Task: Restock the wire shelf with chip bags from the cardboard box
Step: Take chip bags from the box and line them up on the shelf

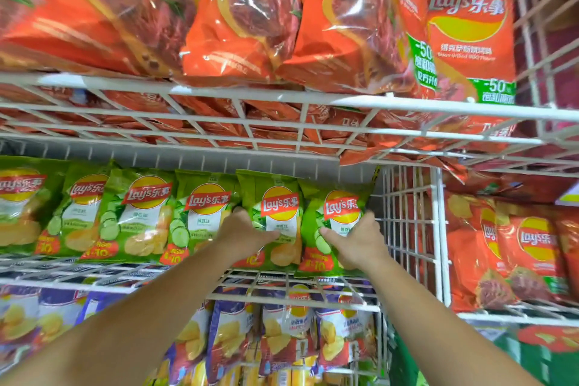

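Note:
Green cucumber chip bags stand in a row on the middle tier of the white wire shelf [300,283]. My left hand [247,236] presses flat against the front of the second green bag from the right [275,197], fingers spread over its lower half. My right hand [360,243] grips the rightmost green bag [338,197] by its right edge, thumb across the front. That bag stands upright beside the wire side panel. The cardboard box is out of view.
Large orange chip bags [470,25] fill the tier above, whose wire front rail [282,97] juts toward me. Purple bags [232,335] sit on the tier below. A wire side panel [407,216] divides this bay from red bags [529,247] on the right.

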`<state>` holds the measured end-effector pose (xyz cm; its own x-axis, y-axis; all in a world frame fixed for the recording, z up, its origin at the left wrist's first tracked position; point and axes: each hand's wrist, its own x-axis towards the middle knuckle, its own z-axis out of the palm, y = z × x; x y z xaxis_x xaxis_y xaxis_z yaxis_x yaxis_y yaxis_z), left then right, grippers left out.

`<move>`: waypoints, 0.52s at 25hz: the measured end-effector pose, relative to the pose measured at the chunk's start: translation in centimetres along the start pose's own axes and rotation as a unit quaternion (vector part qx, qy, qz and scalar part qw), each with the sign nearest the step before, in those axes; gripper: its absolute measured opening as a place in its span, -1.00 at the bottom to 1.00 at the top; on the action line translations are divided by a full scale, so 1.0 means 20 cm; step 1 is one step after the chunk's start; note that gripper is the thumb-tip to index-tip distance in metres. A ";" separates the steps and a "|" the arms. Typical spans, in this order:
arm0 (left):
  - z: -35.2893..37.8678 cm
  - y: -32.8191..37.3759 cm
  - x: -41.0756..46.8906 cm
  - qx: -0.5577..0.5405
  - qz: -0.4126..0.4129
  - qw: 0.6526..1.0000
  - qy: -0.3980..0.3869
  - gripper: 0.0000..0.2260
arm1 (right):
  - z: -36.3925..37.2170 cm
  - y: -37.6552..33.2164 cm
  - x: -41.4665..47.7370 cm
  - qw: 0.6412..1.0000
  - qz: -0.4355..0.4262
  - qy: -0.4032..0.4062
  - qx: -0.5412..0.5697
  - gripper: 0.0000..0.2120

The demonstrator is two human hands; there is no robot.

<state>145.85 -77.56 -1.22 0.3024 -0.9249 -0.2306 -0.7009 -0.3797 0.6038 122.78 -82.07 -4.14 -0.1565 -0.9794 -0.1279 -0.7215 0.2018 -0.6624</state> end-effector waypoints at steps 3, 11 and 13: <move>-0.08 0.04 -0.07 0.047 0.007 0.999 0.003 -0.62 | -0.03 -0.01 -0.04 0.995 -0.060 0.029 -0.076 0.10; -0.01 0.02 -0.09 0.357 0.294 0.882 0.093 -0.06 | -0.07 -0.01 -0.08 0.890 -0.295 0.008 -0.347 0.05; 0.04 -0.02 -0.04 0.407 0.303 0.858 0.077 -0.03 | -0.05 0.01 -0.06 0.879 -0.296 -0.016 -0.374 0.05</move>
<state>145.27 -76.75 -1.90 -0.2396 -0.9677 0.0786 -0.9598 0.2239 -0.1692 122.15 -80.85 -3.34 0.4056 -0.9129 0.0466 -0.9137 -0.4034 0.0491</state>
